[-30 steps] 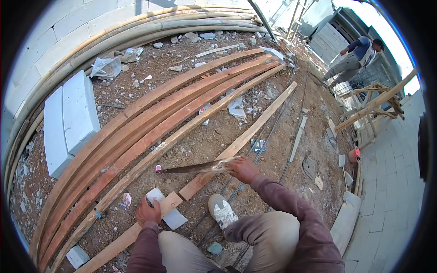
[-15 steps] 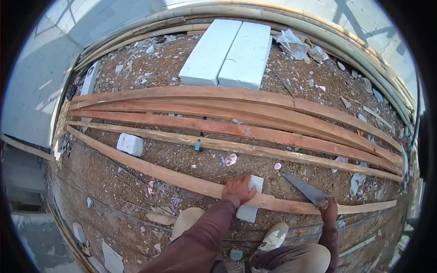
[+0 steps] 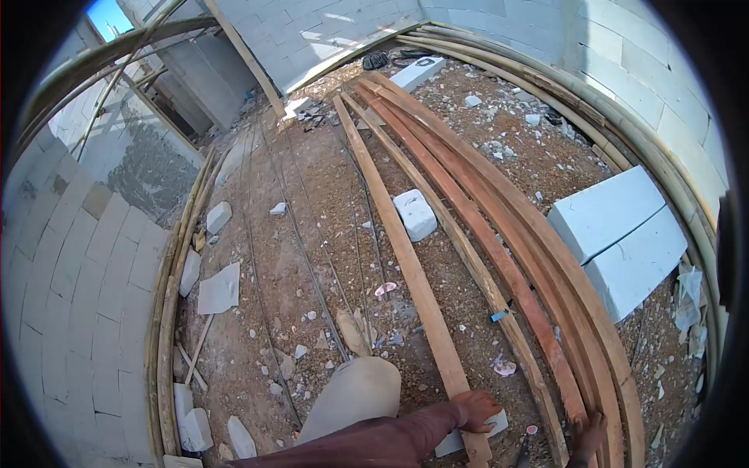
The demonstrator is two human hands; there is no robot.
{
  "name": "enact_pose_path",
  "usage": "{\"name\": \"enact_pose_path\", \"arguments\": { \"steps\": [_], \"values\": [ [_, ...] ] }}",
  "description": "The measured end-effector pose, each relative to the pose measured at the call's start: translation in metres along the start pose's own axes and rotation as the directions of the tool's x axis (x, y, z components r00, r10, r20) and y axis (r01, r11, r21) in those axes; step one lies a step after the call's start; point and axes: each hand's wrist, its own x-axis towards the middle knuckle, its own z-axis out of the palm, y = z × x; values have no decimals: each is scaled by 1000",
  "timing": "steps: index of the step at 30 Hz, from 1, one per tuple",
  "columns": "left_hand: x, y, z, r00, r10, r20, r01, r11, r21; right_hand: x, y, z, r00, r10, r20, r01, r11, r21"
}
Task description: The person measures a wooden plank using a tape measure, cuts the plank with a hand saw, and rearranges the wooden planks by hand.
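My left hand (image 3: 477,411) grips the light-brown plank (image 3: 421,292), its fingers over the edge, close to a white block piece (image 3: 497,423) under the plank. My right hand (image 3: 589,437) is at the bottom edge with its fingers curled on a reddish beam (image 3: 499,253) of the bundle. A narrow dark piece, likely the saw blade's tip (image 3: 523,452), shows below a small pink ring (image 3: 531,430) between my hands; the saw's handle is out of view. A rough-edged batten (image 3: 468,249) lies between plank and beams.
Two large white blocks (image 3: 636,257) sit to the right, before long poles (image 3: 655,140) along the wall. A smaller white block (image 3: 415,215) lies beside the plank. Thin rods (image 3: 300,242) run along the stony ground. More poles (image 3: 168,335) border the left wall.
The view has swung left along the plank. My left hand has moved from the block onto the plank. My right hand, earlier holding the saw, is now on the beams.
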Motion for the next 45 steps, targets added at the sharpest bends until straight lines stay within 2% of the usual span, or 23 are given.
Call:
{"name": "enact_pose_path", "arguments": {
  "steps": [2, 3, 4, 7, 10, 13, 16, 19, 20, 23, 25, 28, 30, 33, 35, 36, 39, 40, 43, 45],
  "values": [
    [0, -1, 4, 1000, 7, -13, -7, 1000, -8, 11, 33, 35, 997, -36, -69, 36, 999, 3],
    [1, -3, 3, 1000, 19, -11, -19, 1000, -10, 13, 23, 26, 994, -42, -103, 43, 999, 6],
    [1, -4, 4, 1000, 10, -18, -10, 1000, -1, 7, 10, 23, 991, 55, -123, -30, 980, 198],
    [0, 1, 3, 1000, 24, 1, -24, 1000, 12, -4, -13, 20, 997, -59, 55, 58, 998, 20],
    [3, 1, -6, 998, 43, 36, -44, 999, 29, -10, -19, 21, 998, -60, -18, 60, 998, -21],
    [4, 5, -15, 993, -3, 119, -2, 999, 37, -4, -19, 21, 996, -69, 48, 69, 998, 10],
    [5, 8, -23, 985, -16, 172, 11, 999, 32, 4, -26, 23, 991, 61, 117, -53, 997, -63],
    [3, 2, -13, 997, 42, 70, -44, 999, 29, 6, -18, 32, 999, 25, 42, -23, 998, -60],
    [5, 1, -11, 997, 44, 68, -46, 999, 27, 5, -20, 30, 1000, 18, 21, -18, 1000, 4],
    [1, 1, -15, 996, 30, 89, -32, 999, 24, -2, -26, 19, 998, 36, 56, -38, 999, 38],
    [3, 4, -20, 993, 29, 115, -33, 999, 30, -9, -23, 20, 999, -38, 6, 37, 994, 98],
    [1, 0, -10, 996, 82, -23, -81, 996, 38, -8, -11, 24, 997, -74, 7, 71, 982, 175],
    [1, -1, -10, 998, 60, 20, -60, 997, 39, -10, -4, 28, 997, -71, 18, 63, 958, 281],
    [3, 3, -12, 996, 34, 83, -38, 998, 45, -17, -4, 11, 986, -163, -34, 165, 932, 323],
    [5, 1, -14, 995, 19, 101, -25, 998, 61, -22, -13, -6, 988, -157, -10, 148, 910, 388],
    [6, 1, -14, 995, 13, 98, -19, 998, 65, -29, -17, -16, 989, -149, 10, 131, 898, 419],
    [1, 3, -7, 999, 17, 35, -18, 999, 36, -41, -46, -74, 978, -119, 170, 60, 946, 318],
    [2, 2, -6, 1000, 21, -13, -20, 999, 29, -42, -51, -78, 984, -176, 31, 160, 946, 282],
    [1, 0, -1, 997, 47, -63, -45, 999, 24, -48, -66, -118, 976, -191, 101, 152, 938, 312],
    [1, -4, 3, 997, 50, -58, -49, 998, 29, -54, -68, -127, 978, -199, 70, 166, 932, 322]
  ]
}}
